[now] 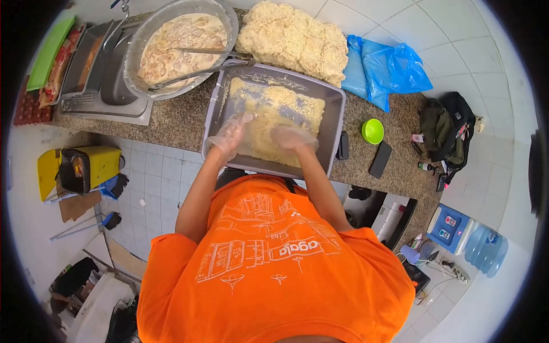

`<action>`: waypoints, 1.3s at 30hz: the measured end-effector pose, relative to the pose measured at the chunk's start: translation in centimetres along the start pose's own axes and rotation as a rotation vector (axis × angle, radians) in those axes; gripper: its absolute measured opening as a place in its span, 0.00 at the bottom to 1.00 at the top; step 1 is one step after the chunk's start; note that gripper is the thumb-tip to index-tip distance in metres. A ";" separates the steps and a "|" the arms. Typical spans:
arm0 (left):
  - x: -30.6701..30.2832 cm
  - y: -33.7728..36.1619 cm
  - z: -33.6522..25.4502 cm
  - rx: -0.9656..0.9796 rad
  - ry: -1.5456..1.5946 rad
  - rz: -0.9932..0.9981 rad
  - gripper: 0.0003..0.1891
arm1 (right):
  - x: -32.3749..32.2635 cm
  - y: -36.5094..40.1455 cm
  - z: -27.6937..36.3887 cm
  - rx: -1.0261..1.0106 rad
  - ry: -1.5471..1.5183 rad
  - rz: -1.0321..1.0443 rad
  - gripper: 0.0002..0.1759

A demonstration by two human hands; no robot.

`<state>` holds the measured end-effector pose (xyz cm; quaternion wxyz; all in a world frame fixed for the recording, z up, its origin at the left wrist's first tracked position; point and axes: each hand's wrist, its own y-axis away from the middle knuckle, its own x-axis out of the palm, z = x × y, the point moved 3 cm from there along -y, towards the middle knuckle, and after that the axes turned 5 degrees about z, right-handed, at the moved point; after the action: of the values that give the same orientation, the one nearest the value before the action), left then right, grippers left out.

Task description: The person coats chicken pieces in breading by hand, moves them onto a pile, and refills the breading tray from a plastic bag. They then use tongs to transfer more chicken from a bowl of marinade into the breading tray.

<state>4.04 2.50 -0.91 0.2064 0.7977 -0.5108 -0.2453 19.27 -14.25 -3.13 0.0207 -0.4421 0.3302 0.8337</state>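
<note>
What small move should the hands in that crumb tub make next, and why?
Probably pull loose crumbs inward and press down. The left hand and right hand, both gloved, rest on crumbs in the grey tub, with bare floor patches beyond. Whether a piece lies beneath is hidden.

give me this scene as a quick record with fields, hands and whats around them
left hand: left hand in a clear glove, fingers spread in the crumbs
right hand: right hand gloved, resting on the crumbs
tray: grey tray on the counter
left of tray: metal bowl of creamy mix, tongs across it
behind tray: breaded heap, blue bags
right of tray: green cup, phone
</note>
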 end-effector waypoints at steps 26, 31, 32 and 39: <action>-1.0 -1.2 3.7 0.070 0.465 -0.150 0.23 | -4.7 -3.2 3.0 -0.030 0.070 -0.212 0.15; -1.3 -1.8 5.0 0.032 0.503 -0.146 0.20 | 6.1 -13.8 3.0 -0.282 0.736 -0.089 0.18; -1.4 -2.0 5.3 0.033 0.496 -0.138 0.20 | 5.8 -11.9 3.7 -0.272 0.731 -0.091 0.18; -0.5 -1.9 6.1 -0.108 0.030 0.001 0.34 | -2.0 5.8 5.1 -0.380 0.067 -0.004 0.19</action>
<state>1.55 3.17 -6.78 0.2568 0.7886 -0.4943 -0.2604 14.91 -15.41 3.41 -0.0725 -0.4662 0.1664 0.8659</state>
